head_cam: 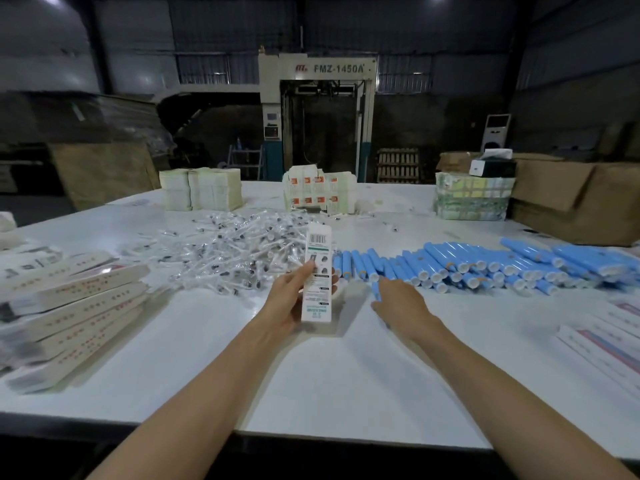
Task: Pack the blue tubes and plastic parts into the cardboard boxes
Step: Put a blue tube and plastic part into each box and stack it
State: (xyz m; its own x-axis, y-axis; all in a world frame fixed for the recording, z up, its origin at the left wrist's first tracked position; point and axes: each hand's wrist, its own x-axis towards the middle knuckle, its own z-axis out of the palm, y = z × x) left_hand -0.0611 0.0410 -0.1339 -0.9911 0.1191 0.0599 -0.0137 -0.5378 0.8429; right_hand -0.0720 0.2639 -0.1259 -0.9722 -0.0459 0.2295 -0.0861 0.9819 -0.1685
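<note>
The left hand [294,301] grips a narrow white carton [316,271] and holds it upright above the table, thumb on its left edge, fingers behind it, barcode end on top. The right hand [398,304] lies palm down just to the right. Its fingers are bent over a single blue tube [376,293] at the near left end of the row; I cannot tell whether it grasps that tube or only touches it.

Under both hands spreads a wide white table [311,382]. Beyond its far edge stands a tall machine [318,109] lettered FMZ-1450A. Large brown cardboard boxes [571,202] sit at the far right corner. The blue tubes [491,265] lie heaped in a long band from the middle of the table to its right edge, white caps mostly toward the person. Left of them, behind the held carton, is a loose pile of clear plastic parts [239,251]. On the left side rests a slanting stack of long closed cartons [76,306]. Along the far edge stand bundles of flat cartons: a left bundle [201,188], a middle bundle [318,188] and a right bundle [472,197]. More flat printed cartons [609,341] lie at the right edge
</note>
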